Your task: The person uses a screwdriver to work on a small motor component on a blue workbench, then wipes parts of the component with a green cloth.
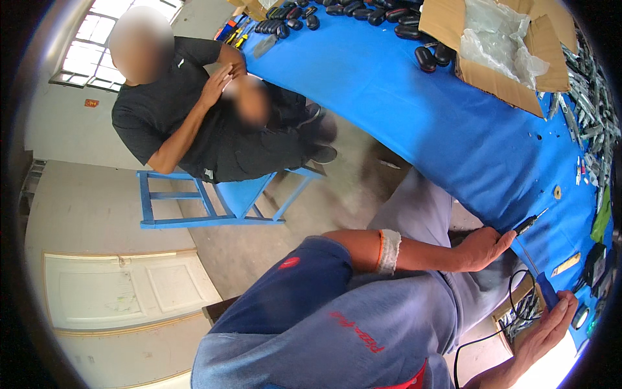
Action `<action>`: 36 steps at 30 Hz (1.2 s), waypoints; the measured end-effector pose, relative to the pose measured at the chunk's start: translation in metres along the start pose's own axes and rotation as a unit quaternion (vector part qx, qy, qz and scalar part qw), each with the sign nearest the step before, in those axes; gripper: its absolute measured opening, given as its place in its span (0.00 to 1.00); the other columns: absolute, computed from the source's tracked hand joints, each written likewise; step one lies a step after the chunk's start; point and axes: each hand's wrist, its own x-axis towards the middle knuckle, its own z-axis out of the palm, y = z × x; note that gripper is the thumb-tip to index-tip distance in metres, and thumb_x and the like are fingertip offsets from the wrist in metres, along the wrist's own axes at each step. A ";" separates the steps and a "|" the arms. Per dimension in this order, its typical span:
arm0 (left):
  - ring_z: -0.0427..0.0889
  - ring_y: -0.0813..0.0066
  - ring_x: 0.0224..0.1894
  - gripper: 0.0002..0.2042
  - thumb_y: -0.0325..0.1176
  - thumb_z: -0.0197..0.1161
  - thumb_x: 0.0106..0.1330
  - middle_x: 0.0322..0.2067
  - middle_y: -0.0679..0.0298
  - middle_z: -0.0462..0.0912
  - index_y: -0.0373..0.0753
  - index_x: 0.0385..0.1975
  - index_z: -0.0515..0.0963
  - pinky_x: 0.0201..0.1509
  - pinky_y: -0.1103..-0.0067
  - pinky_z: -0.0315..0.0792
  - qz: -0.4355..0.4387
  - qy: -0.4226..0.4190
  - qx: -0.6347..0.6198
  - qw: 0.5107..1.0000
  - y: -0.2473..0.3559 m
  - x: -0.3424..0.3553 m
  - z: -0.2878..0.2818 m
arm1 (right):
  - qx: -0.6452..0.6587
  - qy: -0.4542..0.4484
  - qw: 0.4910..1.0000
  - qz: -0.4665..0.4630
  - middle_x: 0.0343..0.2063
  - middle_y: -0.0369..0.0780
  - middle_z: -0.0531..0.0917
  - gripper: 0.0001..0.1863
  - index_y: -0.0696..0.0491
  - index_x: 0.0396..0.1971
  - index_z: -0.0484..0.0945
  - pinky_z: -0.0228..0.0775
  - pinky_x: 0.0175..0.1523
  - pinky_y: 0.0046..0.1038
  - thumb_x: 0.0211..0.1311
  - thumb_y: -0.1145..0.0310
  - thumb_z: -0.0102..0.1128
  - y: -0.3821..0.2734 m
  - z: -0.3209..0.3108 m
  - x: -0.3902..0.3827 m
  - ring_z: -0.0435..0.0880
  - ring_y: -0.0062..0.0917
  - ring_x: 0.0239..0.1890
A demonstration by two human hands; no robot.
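Observation:
My left hand [483, 249] is closed round a slim black piece [526, 225] with a thin metal tip, over the near edge of the blue-covered table [447, 142]. In my right hand [547, 327], at the lower right, is a screwdriver [548, 290] with a blue handle. Its long thin shaft points up toward my left hand and ends close to the black piece. I cannot tell whether the two touch. A small yellowish block [566, 264] lies on the cloth beyond the screwdriver.
An open cardboard box [499, 91] with clear plastic stands at the far right. Several black oval cases [424, 58] lie beside it. Slender silvery parts [593, 129] are heaped along the right edge. A black cable [483, 339] loops near my lap. A co-worker [194, 110] sits on a blue chair [214, 204].

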 end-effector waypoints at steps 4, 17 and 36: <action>0.71 0.52 0.18 0.32 0.57 0.35 0.67 0.10 0.53 0.67 0.36 0.10 0.65 0.27 0.64 0.61 0.021 -0.002 -0.003 1.000 -0.005 0.002 0.004 | 0.025 -0.044 0.994 -0.101 0.36 0.34 0.67 0.14 0.57 0.40 0.66 0.52 0.45 0.18 0.68 0.60 0.41 0.007 -0.005 0.004 0.64 0.18 0.39; 0.72 0.51 0.19 0.32 0.57 0.34 0.67 0.10 0.53 0.68 0.37 0.10 0.65 0.27 0.62 0.63 0.017 0.002 0.023 1.000 0.000 0.003 -0.001 | 0.067 -0.094 0.993 -0.020 0.32 0.33 0.67 0.13 0.55 0.36 0.66 0.49 0.37 0.13 0.68 0.60 0.41 0.002 -0.008 0.006 0.60 0.13 0.32; 0.74 0.48 0.20 0.34 0.57 0.36 0.67 0.12 0.48 0.71 0.34 0.08 0.67 0.27 0.61 0.65 0.019 0.027 0.043 0.999 0.001 0.000 0.001 | 0.109 -0.049 0.993 0.018 0.37 0.35 0.70 0.19 0.59 0.44 0.67 0.56 0.42 0.14 0.69 0.57 0.41 0.012 -0.011 0.002 0.65 0.15 0.37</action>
